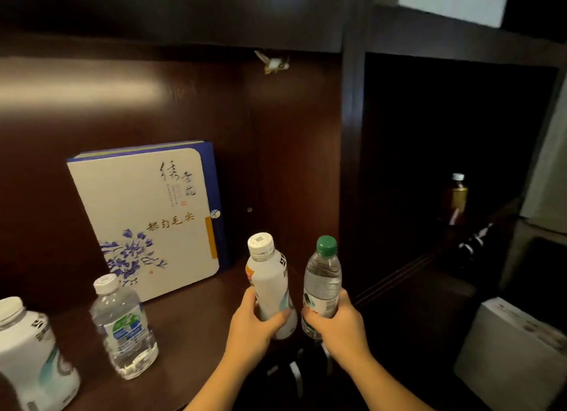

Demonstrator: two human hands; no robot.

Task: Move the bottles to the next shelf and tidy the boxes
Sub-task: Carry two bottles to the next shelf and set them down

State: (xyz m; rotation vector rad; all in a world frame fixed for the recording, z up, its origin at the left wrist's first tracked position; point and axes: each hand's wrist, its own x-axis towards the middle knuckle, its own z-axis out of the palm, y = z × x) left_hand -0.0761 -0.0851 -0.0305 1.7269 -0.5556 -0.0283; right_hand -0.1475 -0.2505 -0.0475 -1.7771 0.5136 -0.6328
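Observation:
My left hand [254,327] grips a white bottle with a white cap [268,275], held upright just off the front right of the dark wooden shelf [190,327]. Beside it, my right hand [334,324] grips a clear water bottle with a green cap [323,275]. A clear water bottle with a white cap [124,327] and a larger white bottle [30,355] stand on the shelf at the left. A white and blue box with flower print [147,223] leans against the shelf's back wall. An amber bottle [457,199] stands in the dark compartment to the right.
A vertical wooden divider [352,134] separates the left compartment from the dark right one. A white box [515,349] sits low at the right. Another white and blue box [454,2] rests on an upper shelf. A small paper tag [273,62] hangs under the shelf above.

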